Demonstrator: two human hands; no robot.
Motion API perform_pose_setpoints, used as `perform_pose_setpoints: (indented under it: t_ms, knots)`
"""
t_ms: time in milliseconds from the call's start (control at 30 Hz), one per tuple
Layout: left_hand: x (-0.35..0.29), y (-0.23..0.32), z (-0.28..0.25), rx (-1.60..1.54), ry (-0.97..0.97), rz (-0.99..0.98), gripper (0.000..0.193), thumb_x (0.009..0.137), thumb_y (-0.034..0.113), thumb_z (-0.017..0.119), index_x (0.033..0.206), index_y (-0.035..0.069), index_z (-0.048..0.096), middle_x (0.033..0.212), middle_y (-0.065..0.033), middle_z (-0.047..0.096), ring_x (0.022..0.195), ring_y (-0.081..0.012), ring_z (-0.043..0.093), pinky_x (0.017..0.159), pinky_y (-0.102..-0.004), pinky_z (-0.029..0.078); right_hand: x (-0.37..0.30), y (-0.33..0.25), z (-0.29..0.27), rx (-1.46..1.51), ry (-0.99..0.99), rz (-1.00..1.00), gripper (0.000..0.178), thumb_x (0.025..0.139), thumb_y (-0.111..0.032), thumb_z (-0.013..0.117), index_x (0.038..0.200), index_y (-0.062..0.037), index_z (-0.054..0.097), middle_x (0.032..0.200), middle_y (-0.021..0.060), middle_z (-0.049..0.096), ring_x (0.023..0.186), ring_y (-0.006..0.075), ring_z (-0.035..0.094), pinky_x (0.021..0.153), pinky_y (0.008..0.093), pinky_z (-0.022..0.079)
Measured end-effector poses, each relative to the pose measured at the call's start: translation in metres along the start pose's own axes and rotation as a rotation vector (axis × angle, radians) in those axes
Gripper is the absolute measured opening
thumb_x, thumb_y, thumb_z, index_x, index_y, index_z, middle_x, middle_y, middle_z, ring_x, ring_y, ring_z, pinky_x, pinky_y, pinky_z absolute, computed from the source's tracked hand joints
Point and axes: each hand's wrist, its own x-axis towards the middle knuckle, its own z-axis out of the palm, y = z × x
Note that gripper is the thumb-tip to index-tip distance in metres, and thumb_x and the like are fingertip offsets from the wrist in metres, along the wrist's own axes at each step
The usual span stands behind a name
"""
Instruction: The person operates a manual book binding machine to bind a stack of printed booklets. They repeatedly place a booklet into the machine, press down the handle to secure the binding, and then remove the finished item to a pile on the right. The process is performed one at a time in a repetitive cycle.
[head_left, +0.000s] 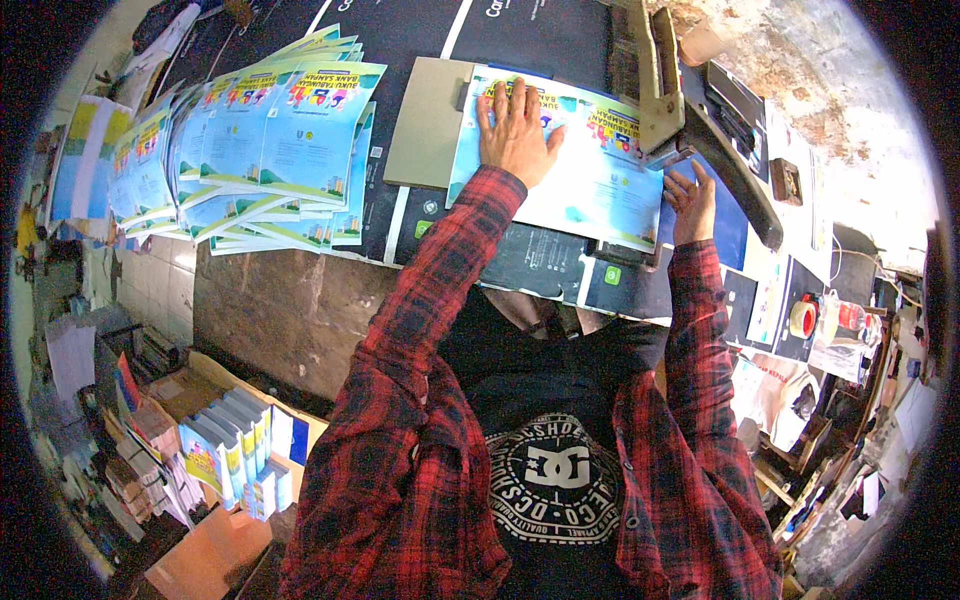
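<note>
My left hand point(518, 132) lies flat with spread fingers on a printed cover sheet point(560, 170), blue and white with colourful pictures. The sheet's left end lies beside a grey-beige board point(425, 125). At the sheet's right edge is my right hand point(692, 203), palm partly showing, its fingers loosely bent and apart. Just above that hand sits the metal head of a bench tool point(668, 158) that looks like a large stapler, with a long dark arm point(735, 175) reaching past the hand on the right. Whether the right fingertips touch the sheet or the tool I cannot tell.
Overlapping piles of similar printed covers point(270, 140) spread over the left of the dark worktop point(400, 225). Below left, a cardboard box point(290, 425) holds bundled booklets point(232, 445). A roll of tape point(803, 318) lies at the right, near a clear plastic container point(840, 322).
</note>
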Motion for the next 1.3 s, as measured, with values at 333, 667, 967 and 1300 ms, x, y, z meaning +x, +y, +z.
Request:
perform_pose_setpoints:
  t_ms: [333,667,967,1300]
  knots:
    - [-0.064,0.070,-0.017,-0.126,-0.138,0.241,0.069,0.094,0.050,0.045,0.144,0.003,0.038,0.154,-0.0097,0.030,0.144,-0.0316,0.023,0.112,-0.0640,0.011,0.013,-0.020,-0.023,-0.129,-0.065,0.124,0.071,0.093,-0.057,0.049,0.148,-0.0140,0.034,0.132,0.0156,0.054,0.116,0.0269,0.057,0.093,0.0338,0.045]
    - [-0.064,0.067,-0.021,-0.037,-0.156,0.229,0.067,0.094,0.051,0.045,0.143,0.005,0.041,0.154,-0.0080,0.033,0.143,-0.0287,0.026,0.111,-0.0630,0.016,-0.063,-0.231,0.083,-1.172,-0.218,-0.980,0.065,0.085,-0.041,0.067,0.138,-0.0105,0.045,0.123,0.0227,0.054,0.096,0.0354,0.063,0.076,0.0412,0.052]
    - [-0.062,0.038,-0.025,-0.029,-0.170,0.172,0.070,0.094,0.056,0.042,0.145,0.008,0.039,0.154,-0.0087,0.032,0.143,-0.0294,0.026,0.113,-0.0591,0.015,-0.103,-0.076,0.085,-1.395,-0.029,-0.820,0.093,0.079,-0.050,0.069,0.149,-0.0059,0.028,0.154,0.0233,0.026,0.142,0.0434,0.022,0.112,0.0552,0.024]
    - [-0.066,-0.059,-0.068,0.070,-0.052,-0.323,0.070,0.090,0.053,0.053,0.127,-0.006,0.052,0.142,-0.0247,0.040,0.133,-0.0443,0.034,0.107,-0.0580,0.028,0.006,-0.120,0.033,-0.462,-0.051,-0.088,0.068,0.092,-0.059,0.049,0.139,-0.0095,0.045,0.134,0.0209,0.052,0.119,0.0315,0.054,0.095,0.0414,0.046]
